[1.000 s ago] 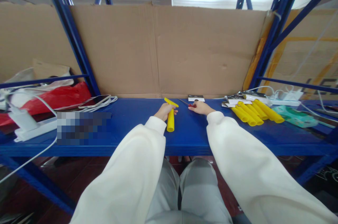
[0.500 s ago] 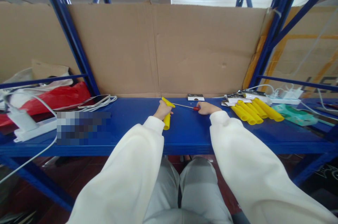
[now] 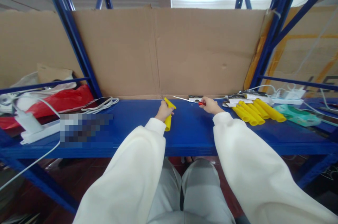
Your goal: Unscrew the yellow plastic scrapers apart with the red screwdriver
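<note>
My left hand (image 3: 163, 111) is closed around a yellow tube-like piece (image 3: 168, 125), which stands roughly upright with a slanted crosspiece at its upper end. Over the shelf's middle, my right hand (image 3: 211, 106) grips the red handle of a screwdriver (image 3: 202, 103). Its long thin metal shaft points left and slightly up, the tip a little above and apart from the yellow piece. Behind the screwdriver, by the cardboard, lies a small black-and-white box (image 3: 194, 98). Several yellow tubes (image 3: 252, 113) lie side by side to the right of my right hand.
Both hands work over a blue metal shelf (image 3: 137, 125) backed by a cardboard sheet (image 3: 171, 48). At left are a red bag (image 3: 63, 101), a white power strip (image 3: 39, 130) and coiled white cable (image 3: 104, 104). A green packet (image 3: 299, 115) lies at far right.
The screwdriver tip has come away from the top of the yellow piece, and its shaft now tilts higher. My right hand has shifted slightly right; my left hand keeps its hold.
</note>
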The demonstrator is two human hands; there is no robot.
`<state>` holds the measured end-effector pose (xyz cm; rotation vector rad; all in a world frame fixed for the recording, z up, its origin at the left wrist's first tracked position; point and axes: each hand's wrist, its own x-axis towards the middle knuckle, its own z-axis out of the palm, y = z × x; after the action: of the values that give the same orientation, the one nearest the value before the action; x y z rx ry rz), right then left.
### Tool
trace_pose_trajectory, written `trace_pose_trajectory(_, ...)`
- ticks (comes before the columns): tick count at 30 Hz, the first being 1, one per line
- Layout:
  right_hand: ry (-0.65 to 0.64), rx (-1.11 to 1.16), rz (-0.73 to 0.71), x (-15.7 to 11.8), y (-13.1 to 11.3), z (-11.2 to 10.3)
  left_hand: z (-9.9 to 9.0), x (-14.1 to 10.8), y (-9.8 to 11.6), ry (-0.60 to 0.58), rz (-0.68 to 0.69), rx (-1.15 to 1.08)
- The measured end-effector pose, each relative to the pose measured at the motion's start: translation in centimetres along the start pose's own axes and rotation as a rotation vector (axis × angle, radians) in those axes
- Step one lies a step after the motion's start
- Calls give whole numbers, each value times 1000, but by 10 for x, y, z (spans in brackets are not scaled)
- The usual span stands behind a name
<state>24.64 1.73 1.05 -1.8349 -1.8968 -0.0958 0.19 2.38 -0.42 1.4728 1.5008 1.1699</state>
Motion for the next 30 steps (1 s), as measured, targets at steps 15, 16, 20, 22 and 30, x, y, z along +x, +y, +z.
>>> trace_pose_trajectory(15, 114, 157, -165, 5, 25, 6, 1, -2, 2, -16, 72, 3)
trace_pose_trajectory(16, 110, 156, -156, 5, 25, 6, 1, -2, 2, -17, 73, 0)
trace_pose_trajectory(20, 97, 142, -130, 5, 25, 5, 1, -3, 3, -34, 81, 3)
trace_pose_trajectory(22, 102, 133, -137, 5, 25, 6, 1, -3, 3, -33, 86, 11)
trace_pose_trajectory(30, 152, 96, -170, 6, 26, 6, 0, -4, 3, -31, 101, 28)
